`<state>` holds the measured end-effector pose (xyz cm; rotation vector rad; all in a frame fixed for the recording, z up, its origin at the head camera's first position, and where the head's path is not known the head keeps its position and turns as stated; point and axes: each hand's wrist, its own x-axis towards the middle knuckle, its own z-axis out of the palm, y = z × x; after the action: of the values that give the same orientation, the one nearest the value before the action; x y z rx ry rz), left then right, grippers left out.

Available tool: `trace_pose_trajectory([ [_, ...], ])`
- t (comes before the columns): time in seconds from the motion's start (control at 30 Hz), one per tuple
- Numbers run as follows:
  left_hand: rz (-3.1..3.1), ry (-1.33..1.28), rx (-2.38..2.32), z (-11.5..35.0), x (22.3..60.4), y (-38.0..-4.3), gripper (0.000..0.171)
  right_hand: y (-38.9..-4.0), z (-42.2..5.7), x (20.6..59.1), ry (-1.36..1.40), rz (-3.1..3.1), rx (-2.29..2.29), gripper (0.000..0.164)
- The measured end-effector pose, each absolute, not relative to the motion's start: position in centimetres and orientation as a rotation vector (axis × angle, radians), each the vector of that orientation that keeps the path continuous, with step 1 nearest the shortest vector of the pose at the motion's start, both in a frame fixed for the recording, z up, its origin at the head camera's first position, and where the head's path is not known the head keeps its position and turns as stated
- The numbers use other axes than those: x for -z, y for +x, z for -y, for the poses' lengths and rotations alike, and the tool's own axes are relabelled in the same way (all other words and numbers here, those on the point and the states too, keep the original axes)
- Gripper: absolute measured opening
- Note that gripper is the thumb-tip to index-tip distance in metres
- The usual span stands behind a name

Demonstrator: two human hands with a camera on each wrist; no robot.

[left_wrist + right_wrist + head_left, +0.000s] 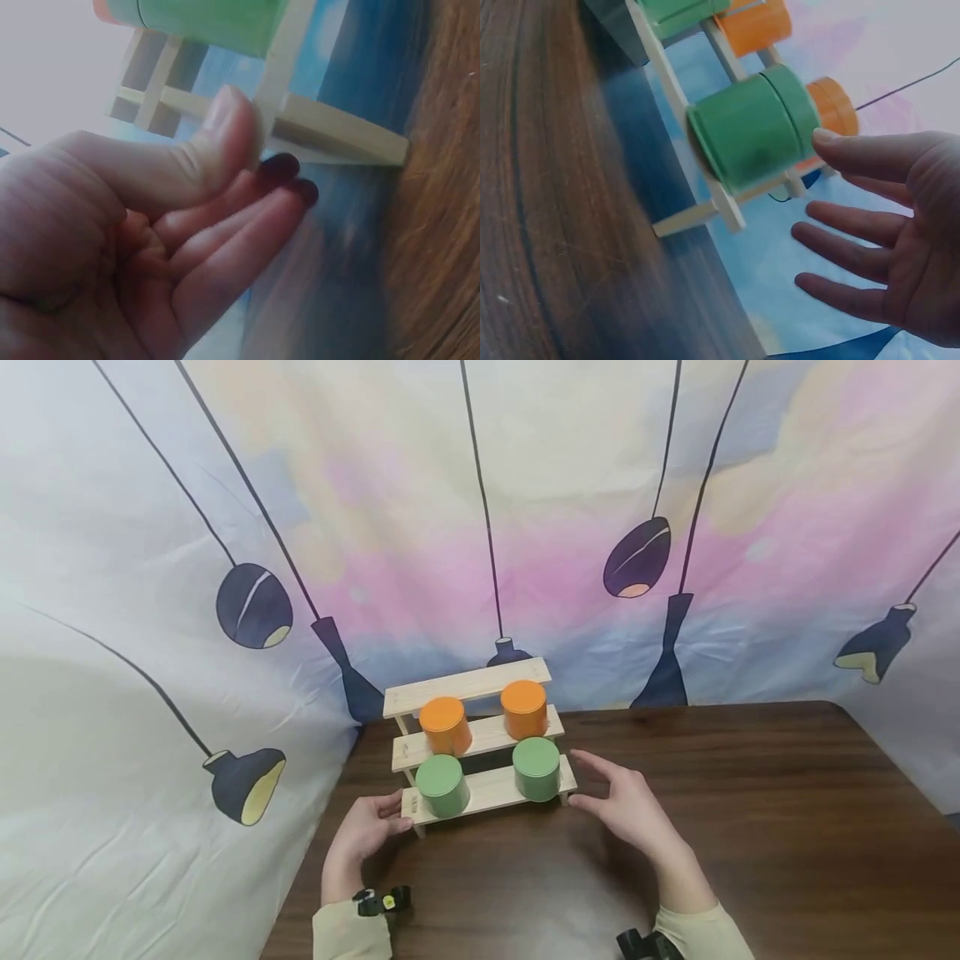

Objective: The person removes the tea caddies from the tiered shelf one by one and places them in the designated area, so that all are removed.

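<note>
A three-step wooden display rack [491, 788] stands on the table, turned slightly. Two green tins, one on the left [442, 787] and one on the right [537, 770], sit upright on its lowest step. On the middle step are two orange tins, left [446, 727] and right [524, 710]; the top step bears nothing. My left hand [366, 828] pinches the left end of the lowest step, its thumb [229, 131] against the wood in the left wrist view. Beside the right end, my right hand [633, 806] has its fingers [847, 244] spread, apart from the rack.
The brown wooden table [787, 827] extends to the right of the rack. Behind it and along the left hangs a cloth backdrop [570, 460] printed with lamps, close to the rack's top step. Each wrist wears a small black strap device [382, 902].
</note>
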<state>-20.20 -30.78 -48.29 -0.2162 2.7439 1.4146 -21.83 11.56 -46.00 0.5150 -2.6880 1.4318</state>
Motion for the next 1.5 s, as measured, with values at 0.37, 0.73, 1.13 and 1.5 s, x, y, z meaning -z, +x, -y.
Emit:
trace_pose_trajectory([
  [0.37,-2.652,-0.105,-1.587,29.8,49.4,-21.3,0.057,-22.9,-11.9,47.0,0.51,2.616,-1.487,0.076],
  [0.73,-2.627,-0.039,-1.605,29.2,50.3,-21.4,0.056,-22.4,-12.1,48.0,0.517,2.558,-1.565,0.084],
  [1.13,-2.635,-0.032,-1.57,30.1,50.7,-21.8,0.057,-22.4,-10.1,48.8,0.488,2.549,-1.572,0.098],
  [1.5,-2.654,-0.078,-1.553,31.0,50.2,-21.9,0.058,-23.3,-7.9,49.5,0.399,2.444,-1.758,0.093],
])
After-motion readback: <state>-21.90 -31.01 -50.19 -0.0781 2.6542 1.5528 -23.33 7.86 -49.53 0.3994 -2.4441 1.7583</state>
